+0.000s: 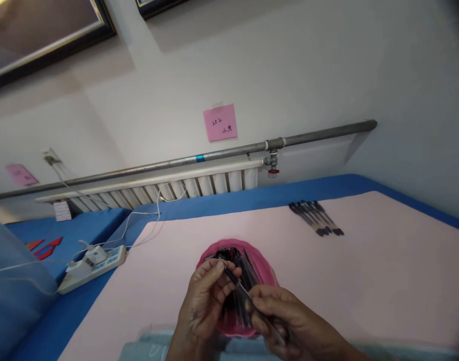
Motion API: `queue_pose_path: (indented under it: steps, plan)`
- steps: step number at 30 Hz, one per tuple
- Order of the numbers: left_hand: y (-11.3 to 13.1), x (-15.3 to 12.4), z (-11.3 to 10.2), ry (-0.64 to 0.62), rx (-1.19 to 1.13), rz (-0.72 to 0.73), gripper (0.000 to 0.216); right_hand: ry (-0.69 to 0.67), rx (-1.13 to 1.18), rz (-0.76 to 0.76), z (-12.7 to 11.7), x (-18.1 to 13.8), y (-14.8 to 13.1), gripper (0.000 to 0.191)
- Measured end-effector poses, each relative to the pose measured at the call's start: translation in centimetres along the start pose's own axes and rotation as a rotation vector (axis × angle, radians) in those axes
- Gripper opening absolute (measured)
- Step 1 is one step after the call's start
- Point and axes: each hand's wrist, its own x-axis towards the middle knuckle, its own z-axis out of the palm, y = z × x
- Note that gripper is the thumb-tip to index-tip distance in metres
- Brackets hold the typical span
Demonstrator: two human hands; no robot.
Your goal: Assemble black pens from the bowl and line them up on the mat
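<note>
Black-and-clear plastic makes up the slim pen (235, 282) slanting between 2 hands over the round pink plastic basket (266, 260). Fingers of the left hand (209, 296) pinch narrowly at its black end; the right hand (289, 318) closes around the barrel. Work at that end seems the step in hand, calling next for a steady barrel and straight alignment. Dark, slender pens (315, 218) lie side by side farther off on the pale-pink-covered tabletop (372, 281).
</note>
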Motion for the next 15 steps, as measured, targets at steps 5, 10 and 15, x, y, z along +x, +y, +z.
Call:
queue_pose_path:
  steps: [5, 10, 15]
  plan:
    - [-0.5, 0.0, 0.2, 0.029, 0.004, -0.024, 0.014, 0.039, 0.033, 0.01, 0.2, -0.1, -0.4, 0.026]
    - [-1.2, -0.3, 0.6, -0.074, 0.051, -0.099, 0.016, 0.092, 0.082, 0.027, 0.3, -0.3, -0.8, 0.022]
    - [-1.6, -0.8, 1.1, -0.175, 0.124, -0.14, 0.015, 0.08, 0.1, 0.05, 0.2, -0.3, -0.9, 0.018]
